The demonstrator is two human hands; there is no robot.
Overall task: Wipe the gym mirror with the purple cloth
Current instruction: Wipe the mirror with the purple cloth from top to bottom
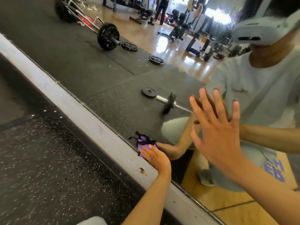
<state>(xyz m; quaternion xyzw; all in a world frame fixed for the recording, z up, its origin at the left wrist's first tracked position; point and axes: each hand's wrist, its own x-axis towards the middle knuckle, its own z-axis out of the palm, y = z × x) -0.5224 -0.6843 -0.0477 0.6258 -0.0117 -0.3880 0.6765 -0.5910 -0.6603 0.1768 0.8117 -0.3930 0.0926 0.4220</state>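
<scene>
Mirror glass [103,69] fills the wall above its pale lower frame [68,101]. Right hand [217,132] presses flat on it, fingers spread wide. Left hand [156,157] pushes the purple cloth [144,144] against the glass's bottom edge, fingers straight.

Cloth [145,146] on mirror [113,75] (bottom edge), left of right hand [217,135].

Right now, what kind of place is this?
A gym, almost certainly. The wall mirror reflects a loaded barbell, loose weight plates on rubber matting and benches further back. The left hand presses a purple cloth against the glass.
</scene>
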